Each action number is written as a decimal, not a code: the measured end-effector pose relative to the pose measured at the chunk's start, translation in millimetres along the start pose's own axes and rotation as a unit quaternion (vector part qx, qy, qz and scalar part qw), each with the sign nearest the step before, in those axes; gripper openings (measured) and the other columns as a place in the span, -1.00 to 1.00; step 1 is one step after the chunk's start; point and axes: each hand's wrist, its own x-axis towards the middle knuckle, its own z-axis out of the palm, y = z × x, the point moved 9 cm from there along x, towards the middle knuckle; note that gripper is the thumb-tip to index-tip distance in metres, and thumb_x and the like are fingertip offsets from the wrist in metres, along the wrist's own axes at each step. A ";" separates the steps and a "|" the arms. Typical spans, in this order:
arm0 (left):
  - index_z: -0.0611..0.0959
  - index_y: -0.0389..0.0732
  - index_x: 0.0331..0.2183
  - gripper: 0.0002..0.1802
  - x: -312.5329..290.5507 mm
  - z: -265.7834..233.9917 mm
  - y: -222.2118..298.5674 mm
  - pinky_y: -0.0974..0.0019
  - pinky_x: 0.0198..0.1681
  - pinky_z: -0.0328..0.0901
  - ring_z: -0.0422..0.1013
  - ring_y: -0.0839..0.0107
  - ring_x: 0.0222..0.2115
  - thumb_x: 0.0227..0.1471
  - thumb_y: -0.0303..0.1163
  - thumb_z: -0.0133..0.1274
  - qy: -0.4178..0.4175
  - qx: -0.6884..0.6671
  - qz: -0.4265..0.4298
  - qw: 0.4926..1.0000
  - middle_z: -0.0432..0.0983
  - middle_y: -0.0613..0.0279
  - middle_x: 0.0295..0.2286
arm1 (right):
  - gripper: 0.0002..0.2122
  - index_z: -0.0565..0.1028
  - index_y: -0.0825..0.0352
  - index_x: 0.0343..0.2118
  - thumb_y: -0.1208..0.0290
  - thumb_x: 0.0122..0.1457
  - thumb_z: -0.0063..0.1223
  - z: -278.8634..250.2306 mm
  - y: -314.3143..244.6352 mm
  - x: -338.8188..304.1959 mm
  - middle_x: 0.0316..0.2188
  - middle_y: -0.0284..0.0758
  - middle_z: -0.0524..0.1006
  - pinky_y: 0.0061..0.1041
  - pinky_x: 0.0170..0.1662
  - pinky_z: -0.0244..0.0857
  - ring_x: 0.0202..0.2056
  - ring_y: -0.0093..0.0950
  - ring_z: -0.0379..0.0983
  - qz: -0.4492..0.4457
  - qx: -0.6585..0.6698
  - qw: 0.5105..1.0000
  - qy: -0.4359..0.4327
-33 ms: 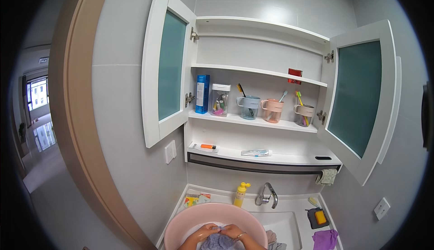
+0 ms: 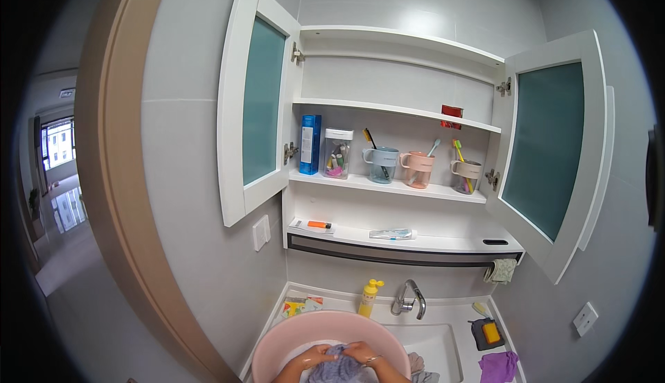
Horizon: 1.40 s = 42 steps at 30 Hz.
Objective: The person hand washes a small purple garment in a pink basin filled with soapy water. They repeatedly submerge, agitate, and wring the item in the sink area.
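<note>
A large pink basin (image 2: pixel 277 338) stands at the bottom of the view, with whitish water in it. Both hands are inside it, gripping a wet grey-blue cloth (image 2: pixel 335 369). My left hand (image 2: pixel 316 357) is closed on the cloth's left side, my right hand (image 2: pixel 360 352) on its upper right part. The cloth bunches up between them and hangs toward the lower edge, where part of it is cut off. What kind of garment or towel it is does not show.
Behind the basin stand a yellow bottle (image 2: pixel 367 298) and a chrome faucet (image 2: pixel 410 301). Right of it are the white sink (image 2: pixel 443 348), more cloths (image 2: pixel 421 372), a yellow sponge (image 2: pixel 491 332) and a purple cloth (image 2: pixel 498 367). Open cabinet doors (image 2: pixel 232 106) flank shelves holding cups with toothbrushes.
The cloth has been drawn up higher between my hands. My right hand has shifted slightly up, and the hands are a little farther apart.
</note>
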 end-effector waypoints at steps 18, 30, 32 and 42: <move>0.45 -0.23 -0.26 -0.51 42.2 15.0 -97.5 0.20 -0.24 0.28 0.35 0.26 -0.29 0.01 0.02 -0.20 0.176 -0.450 -0.065 0.873 0.43 0.15 -0.34 | -0.65 0.50 0.33 -0.44 0.13 0.10 -0.20 26.7 -49.4 -21.2 -0.48 -0.17 0.50 -0.39 -0.38 0.28 -0.48 -0.26 0.41 -0.024 -0.172 0.963 0.206; 0.46 -0.22 -0.24 -0.51 52.0 -0.5 -135.8 0.15 -0.28 0.31 0.35 0.22 -0.38 0.04 0.01 -0.23 0.059 -0.515 -0.081 0.851 0.43 0.09 -0.39 | -0.59 0.52 0.34 -0.45 0.04 0.06 -0.19 35.0 -31.9 11.7 -0.46 -0.05 0.49 -0.30 -0.25 0.28 -0.38 -0.11 0.42 0.004 -0.117 0.978 0.174; 0.46 -0.23 -0.22 -0.51 4.2 18.2 -50.3 0.16 -0.29 0.31 0.36 0.20 -0.42 0.01 -0.01 -0.21 0.144 -0.484 -0.110 0.856 0.44 0.10 -0.43 | -0.55 0.54 0.33 -0.48 -0.03 0.02 -0.18 5.9 14.1 21.9 -0.50 -0.03 0.49 -0.31 -0.29 0.30 -0.41 -0.13 0.44 0.058 -0.071 0.962 0.258; 0.43 -0.23 -0.18 -0.55 13.2 -39.9 -141.6 0.17 -0.22 0.27 0.29 0.20 -0.26 -0.01 -0.10 -0.21 0.245 -0.424 -0.132 0.862 0.37 0.04 -0.26 | -0.65 0.50 0.30 -0.45 0.09 0.06 -0.20 56.7 110.1 35.0 -0.50 -0.08 0.48 -0.27 -0.33 0.28 -0.43 -0.13 0.41 0.103 -0.035 0.978 0.179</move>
